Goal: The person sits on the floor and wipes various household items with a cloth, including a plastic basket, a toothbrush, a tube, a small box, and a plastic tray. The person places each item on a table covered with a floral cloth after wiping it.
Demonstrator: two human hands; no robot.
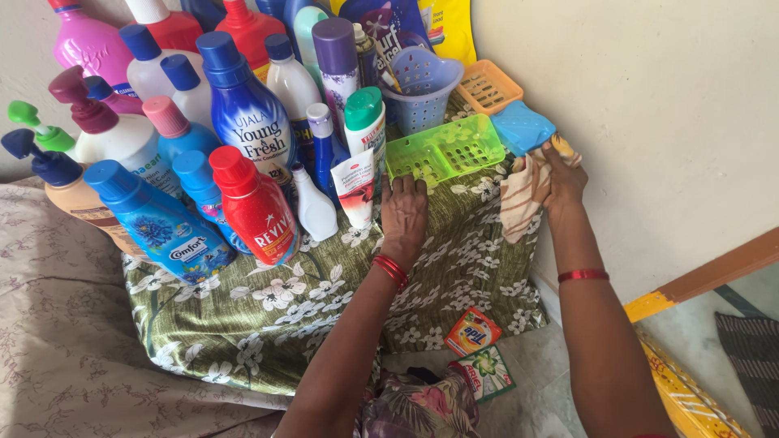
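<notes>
- 2 small packets [479, 353] lie nearest, on the floor.
- Left hand [403, 212] rests flat, fingers loose, holding nothing, beside the green basket [445, 150].
- Right hand [562, 180] grips a cloth [523, 195] (bunched) by the blue sponge [521, 126]; bottles [243, 113] crowd far left.

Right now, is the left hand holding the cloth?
No. The left hand lies flat on the floral cover beside the green tray; the right hand has the cloth.
</notes>
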